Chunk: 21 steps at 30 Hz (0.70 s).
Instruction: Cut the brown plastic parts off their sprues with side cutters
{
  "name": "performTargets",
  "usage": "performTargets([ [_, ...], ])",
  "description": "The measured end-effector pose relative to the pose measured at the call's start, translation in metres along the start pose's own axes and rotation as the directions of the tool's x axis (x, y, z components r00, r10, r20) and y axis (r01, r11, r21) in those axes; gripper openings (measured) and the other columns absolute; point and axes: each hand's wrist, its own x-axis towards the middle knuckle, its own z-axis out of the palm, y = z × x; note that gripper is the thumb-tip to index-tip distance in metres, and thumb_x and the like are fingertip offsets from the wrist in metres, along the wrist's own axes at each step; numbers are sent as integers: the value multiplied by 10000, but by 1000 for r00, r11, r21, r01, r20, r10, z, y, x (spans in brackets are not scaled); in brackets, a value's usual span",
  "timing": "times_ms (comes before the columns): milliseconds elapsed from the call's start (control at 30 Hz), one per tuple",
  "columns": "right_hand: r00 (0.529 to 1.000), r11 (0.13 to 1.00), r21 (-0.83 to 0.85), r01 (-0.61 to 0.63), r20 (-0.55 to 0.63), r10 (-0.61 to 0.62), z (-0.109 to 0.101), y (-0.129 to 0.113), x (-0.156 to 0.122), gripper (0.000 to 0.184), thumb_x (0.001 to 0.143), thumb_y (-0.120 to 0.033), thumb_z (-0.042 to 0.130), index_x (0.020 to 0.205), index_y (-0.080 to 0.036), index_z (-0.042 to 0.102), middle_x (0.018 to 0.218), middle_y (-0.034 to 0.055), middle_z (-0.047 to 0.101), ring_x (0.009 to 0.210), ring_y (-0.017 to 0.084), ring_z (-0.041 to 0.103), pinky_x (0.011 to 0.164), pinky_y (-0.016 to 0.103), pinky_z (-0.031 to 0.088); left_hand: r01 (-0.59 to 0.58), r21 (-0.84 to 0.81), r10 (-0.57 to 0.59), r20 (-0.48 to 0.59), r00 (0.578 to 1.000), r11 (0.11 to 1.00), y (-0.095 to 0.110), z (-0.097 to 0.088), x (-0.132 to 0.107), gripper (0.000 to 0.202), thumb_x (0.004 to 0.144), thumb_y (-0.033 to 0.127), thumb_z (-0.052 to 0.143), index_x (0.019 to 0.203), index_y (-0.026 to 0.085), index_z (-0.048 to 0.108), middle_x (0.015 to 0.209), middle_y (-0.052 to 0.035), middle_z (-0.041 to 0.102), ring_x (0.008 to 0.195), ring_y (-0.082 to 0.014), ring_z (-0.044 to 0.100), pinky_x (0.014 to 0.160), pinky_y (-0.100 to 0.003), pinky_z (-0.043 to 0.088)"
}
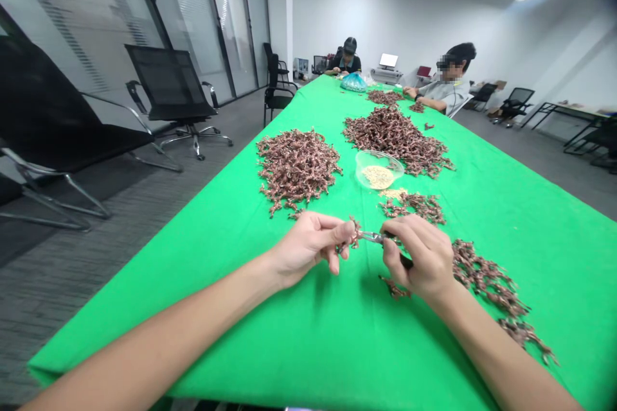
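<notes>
My left hand [311, 245] pinches a small brown figurine [355, 231] between thumb and fingers, above the near part of the table. My right hand [424, 253] is wrapped round pliers [371, 237] with dark handles. Their metal jaws point left and meet the figurine; whether they grip it is too small to tell. Below my right hand lies a loose brown figurine [395, 288]. A clear plastic bowl [359, 173] with small cream-coloured pieces stands beyond my hands, with some pieces spilled beside it.
The green-covered table [231, 308] bears a brown pile [299, 167] at left, a larger pile [393, 138] behind the bowl, and scattered clusters [486, 276] at right. Two people sit farther off, near a blue bag [353, 82]. Chairs [171, 87] stand at left.
</notes>
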Motion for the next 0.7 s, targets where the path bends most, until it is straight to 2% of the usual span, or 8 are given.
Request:
performTargets([
  [267,999,999,-32,39,-14,-40,1,0,-2,79,916,-171,566,980,-139,599,789,79,638,658,196,562,615,323,443,32,-33,-31,42,999,999,-3,-1,0,413,737,503,789,705,110,664,571,19,648,350,-32,557,353,-106,401],
  [500,999,998,-51,42,-8,-42,1,1,-4,66,915,-173,577,959,-135,609,755,66,624,633,184,560,588,307,426,54,-45,-53,33,998,998,-2,0,1,417,741,505,786,715,103,674,561,21,643,343,-25,546,352,-100,402],
  [600,998,996,-77,50,-33,-52,2,-1,-5,61,912,-163,578,952,-132,612,734,59,618,618,178,566,576,298,418,24,-1,-24,27,999,1000,-1,1,0,373,771,456,777,721,100,676,587,-1,671,348,-32,560,349,-102,400],
  [700,998,993,-114,17,-65,-24,6,-6,-6,69,917,-156,560,950,-133,616,719,54,615,607,174,566,568,295,408,-57,83,59,-21,998,995,-2,6,-2,306,745,352,821,859,101,689,658,-34,725,383,-78,618,381,-132,458],
])
